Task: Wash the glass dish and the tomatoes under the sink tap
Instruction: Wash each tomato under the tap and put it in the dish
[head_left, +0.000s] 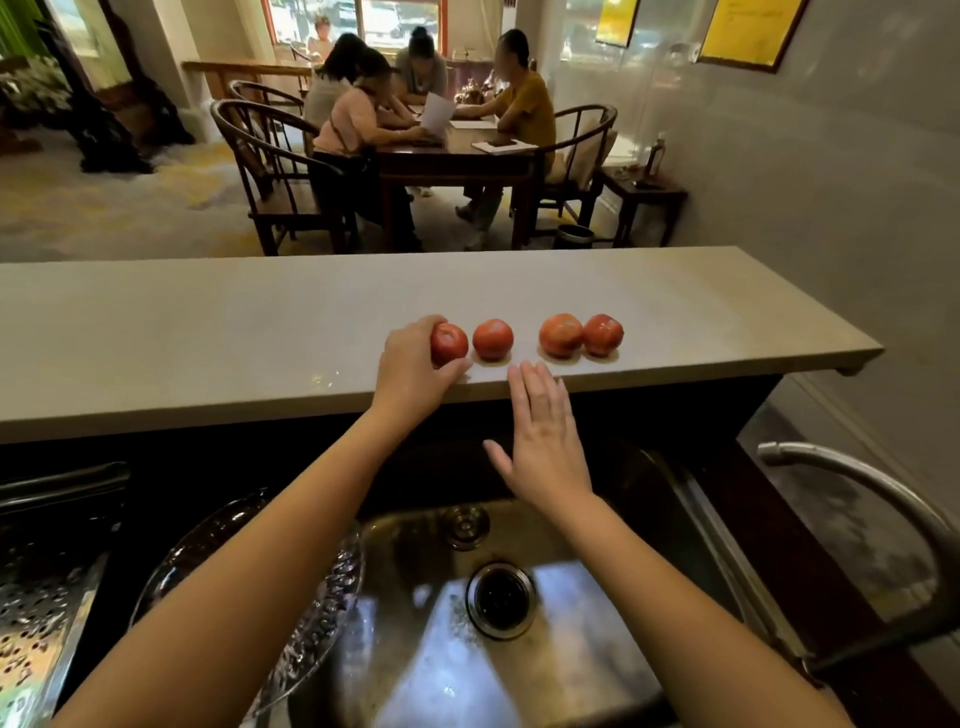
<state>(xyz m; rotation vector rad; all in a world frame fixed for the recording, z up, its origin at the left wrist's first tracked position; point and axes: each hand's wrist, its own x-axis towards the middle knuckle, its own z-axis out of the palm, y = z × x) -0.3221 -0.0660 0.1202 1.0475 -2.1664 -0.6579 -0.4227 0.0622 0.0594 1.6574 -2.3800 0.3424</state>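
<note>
The leftmost tomato sits on the tabletop, gripped by the left hand. Three more tomatoes stand in a row to its right. The right hand is open, fingers straight, at the tabletop edge. The glass dish lies at the left rim of the sink.

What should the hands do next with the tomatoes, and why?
Probably lift the leftmost tomato off the counter and carry it down over the sink. The left hand curls round it, the right hand is open and holds nothing, and the tap stands beside the sink.
</note>
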